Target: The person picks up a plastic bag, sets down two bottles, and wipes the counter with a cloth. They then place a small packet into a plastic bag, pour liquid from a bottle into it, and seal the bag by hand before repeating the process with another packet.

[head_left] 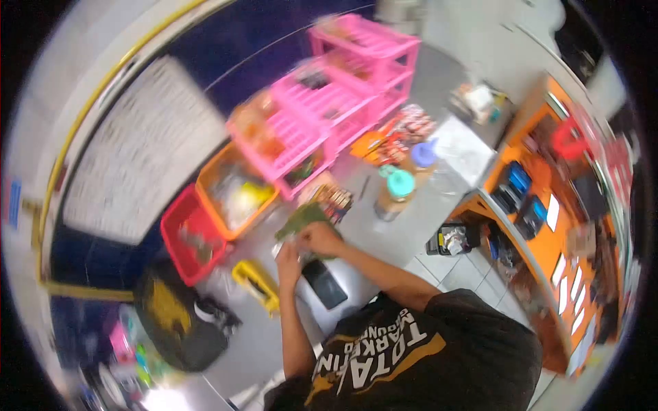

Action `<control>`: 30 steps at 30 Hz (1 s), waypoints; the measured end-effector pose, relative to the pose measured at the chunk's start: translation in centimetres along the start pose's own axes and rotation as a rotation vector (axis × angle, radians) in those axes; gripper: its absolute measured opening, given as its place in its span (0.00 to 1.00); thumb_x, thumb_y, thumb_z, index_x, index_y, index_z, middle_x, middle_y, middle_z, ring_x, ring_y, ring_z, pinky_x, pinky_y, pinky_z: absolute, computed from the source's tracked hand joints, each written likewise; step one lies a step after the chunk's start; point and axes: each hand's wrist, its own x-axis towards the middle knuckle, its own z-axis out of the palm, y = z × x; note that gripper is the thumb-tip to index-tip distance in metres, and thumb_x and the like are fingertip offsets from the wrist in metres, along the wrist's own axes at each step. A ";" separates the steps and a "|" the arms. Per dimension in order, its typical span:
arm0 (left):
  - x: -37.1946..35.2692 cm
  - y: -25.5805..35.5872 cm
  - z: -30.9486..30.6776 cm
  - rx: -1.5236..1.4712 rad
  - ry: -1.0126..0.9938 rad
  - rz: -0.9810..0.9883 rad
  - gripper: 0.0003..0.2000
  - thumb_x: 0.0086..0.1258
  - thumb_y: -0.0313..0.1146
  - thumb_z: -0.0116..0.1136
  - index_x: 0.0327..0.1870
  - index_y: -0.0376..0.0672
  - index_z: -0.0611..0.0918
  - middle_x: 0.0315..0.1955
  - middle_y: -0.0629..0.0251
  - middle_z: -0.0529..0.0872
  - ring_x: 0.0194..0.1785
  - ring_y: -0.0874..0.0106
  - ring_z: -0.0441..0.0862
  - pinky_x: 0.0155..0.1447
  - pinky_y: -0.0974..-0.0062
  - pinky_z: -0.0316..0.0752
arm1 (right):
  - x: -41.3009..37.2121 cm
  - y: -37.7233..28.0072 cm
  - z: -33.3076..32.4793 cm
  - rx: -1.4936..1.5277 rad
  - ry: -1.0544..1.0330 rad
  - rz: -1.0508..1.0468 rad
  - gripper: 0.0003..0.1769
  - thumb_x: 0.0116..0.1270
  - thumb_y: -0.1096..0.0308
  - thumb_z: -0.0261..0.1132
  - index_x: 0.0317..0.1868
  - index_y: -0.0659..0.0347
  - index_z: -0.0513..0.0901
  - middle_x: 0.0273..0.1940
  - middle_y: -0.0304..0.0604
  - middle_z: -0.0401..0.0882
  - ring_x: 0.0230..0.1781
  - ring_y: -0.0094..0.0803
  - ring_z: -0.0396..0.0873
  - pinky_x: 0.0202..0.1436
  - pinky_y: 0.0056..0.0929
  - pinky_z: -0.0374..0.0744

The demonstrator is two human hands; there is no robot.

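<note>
Both of my hands meet over a grey counter [373, 233] near the middle of the view. My right hand [319, 238] grips a flat green packet [301, 218] at its lower edge. My left hand [288, 258] is closed on the same packet from below. A dark flat device [324, 283] lies on the counter just under my hands. The picture is blurred, so the fingers are hard to make out.
Pink plastic racks [343, 96], an orange basket [229, 195] and a red basket [192, 236] line the counter's far side. A teal-lidded jar [395, 193], a blue-lidded jar [422, 159], a yellow object [257, 284] and a black bag [178, 318] stand nearby. An orange shelf unit [548, 226] is at right.
</note>
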 end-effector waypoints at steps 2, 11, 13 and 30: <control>0.3 1.2 -0.1 -0.171 -0.047 0.124 0.17 0.81 0.39 0.46 0.43 0.33 0.81 0.34 0.59 0.82 0.39 0.66 0.76 0.47 0.67 0.72 | -0.1 -1.2 -0.5 0.043 0.042 -0.049 0.10 0.57 0.62 0.71 0.33 0.60 0.90 0.32 0.53 0.87 0.32 0.44 0.86 0.39 0.42 0.81; 1.6 -1.8 -2.9 -0.583 -0.092 -0.196 0.09 0.78 0.38 0.53 0.37 0.44 0.78 0.27 0.74 0.75 0.29 0.81 0.72 0.29 0.77 0.64 | 4.2 2.0 4.8 0.109 0.131 -0.127 0.12 0.50 0.63 0.73 0.32 0.60 0.84 0.34 0.53 0.86 0.38 0.52 0.85 0.39 0.47 0.81; 2.6 -2.9 -1.9 -0.654 -0.069 -0.089 0.11 0.78 0.39 0.52 0.35 0.45 0.78 0.22 0.78 0.71 0.23 0.84 0.67 0.23 0.81 0.58 | 4.2 1.7 2.6 0.178 -0.117 -0.055 0.13 0.49 0.64 0.74 0.33 0.60 0.84 0.35 0.52 0.86 0.37 0.52 0.85 0.39 0.47 0.82; -0.6 2.6 -1.3 0.082 0.242 0.123 0.18 0.80 0.40 0.47 0.53 0.30 0.77 0.42 0.55 0.83 0.42 0.66 0.82 0.42 0.69 0.75 | -5.5 -4.7 -0.5 0.224 0.264 -0.025 0.30 0.65 0.54 0.71 0.57 0.69 0.75 0.43 0.60 0.85 0.39 0.46 0.87 0.41 0.41 0.85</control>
